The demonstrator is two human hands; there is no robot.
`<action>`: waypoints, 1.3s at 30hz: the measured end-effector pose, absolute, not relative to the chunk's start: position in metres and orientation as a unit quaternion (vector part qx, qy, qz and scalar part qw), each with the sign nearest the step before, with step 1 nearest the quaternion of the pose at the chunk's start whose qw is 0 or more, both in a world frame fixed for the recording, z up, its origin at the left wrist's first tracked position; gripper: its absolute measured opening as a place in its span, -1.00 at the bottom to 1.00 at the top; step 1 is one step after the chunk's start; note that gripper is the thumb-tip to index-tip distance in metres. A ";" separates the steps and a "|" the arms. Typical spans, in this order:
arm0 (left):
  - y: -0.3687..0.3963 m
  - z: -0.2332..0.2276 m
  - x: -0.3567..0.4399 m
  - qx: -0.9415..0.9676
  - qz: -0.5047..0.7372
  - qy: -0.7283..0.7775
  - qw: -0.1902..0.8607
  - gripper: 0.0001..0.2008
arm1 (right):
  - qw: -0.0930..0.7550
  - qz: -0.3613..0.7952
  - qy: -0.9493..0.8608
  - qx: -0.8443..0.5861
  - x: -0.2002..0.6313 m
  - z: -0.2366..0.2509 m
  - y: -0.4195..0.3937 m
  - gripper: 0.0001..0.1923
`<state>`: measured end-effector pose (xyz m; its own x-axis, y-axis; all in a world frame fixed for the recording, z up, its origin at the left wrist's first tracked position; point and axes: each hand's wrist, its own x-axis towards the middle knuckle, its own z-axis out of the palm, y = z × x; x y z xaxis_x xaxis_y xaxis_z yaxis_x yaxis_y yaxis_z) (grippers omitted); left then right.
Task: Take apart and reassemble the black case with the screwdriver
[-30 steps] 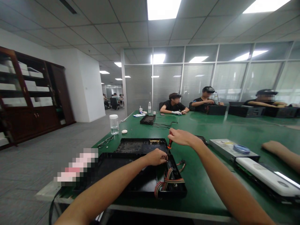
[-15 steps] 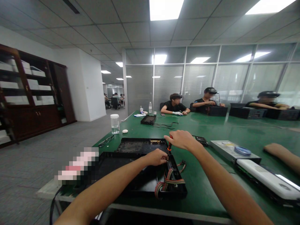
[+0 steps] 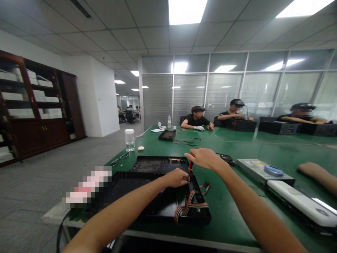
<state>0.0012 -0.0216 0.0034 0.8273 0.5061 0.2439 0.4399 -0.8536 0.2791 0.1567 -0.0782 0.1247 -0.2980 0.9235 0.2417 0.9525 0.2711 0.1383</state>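
My right hand point(image 3: 205, 159) is wrapped round the red and black handle of a screwdriver point(image 3: 190, 166), which points down at the right wall of an open black casing point(image 3: 155, 208). My left hand point(image 3: 177, 177) is closed in a pinch at the screwdriver's lower end. What its fingertips hold is hidden. Striped multicoloured wires point(image 3: 193, 204) lie bundled over the casing's near right corner, and a thin loop extends outside it. Just behind stands a second black panel point(image 3: 151, 164) with a brass-coloured part on its far edge.
Right of my arm lie a grey metal box point(image 3: 254, 167) with a blue roll point(image 3: 273, 170) on it and a long white device point(image 3: 302, 203). Another person's arm point(image 3: 314, 172) rests beyond. A clear jar point(image 3: 130, 140) stands left. Several people sit across the green table point(image 3: 231, 207).
Both hands hold nearly the same position at the casing, with the screwdriver still in place. The view has shifted very slightly. Across the table, a person's bare hand has moved.
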 end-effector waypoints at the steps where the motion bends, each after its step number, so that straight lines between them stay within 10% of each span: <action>1: -0.022 0.004 0.001 0.950 0.154 0.249 0.106 -0.89 | 0.059 -0.121 -0.800 -0.585 0.157 0.125 -0.078 -0.45; 23: -0.027 0.007 -0.001 0.957 0.152 0.238 0.061 -0.89 | 0.113 -0.137 -0.802 -0.571 0.167 0.117 -0.089 -0.46; 32: -0.036 0.007 0.000 0.964 0.118 0.239 -0.016 -0.85 | 0.470 0.366 -0.642 -0.483 0.262 0.027 -0.035 -0.61; 39: -0.037 0.006 -0.001 0.971 0.121 0.205 -0.026 -0.85 | 0.706 0.448 -0.346 -0.426 0.268 -0.010 -0.013 -0.75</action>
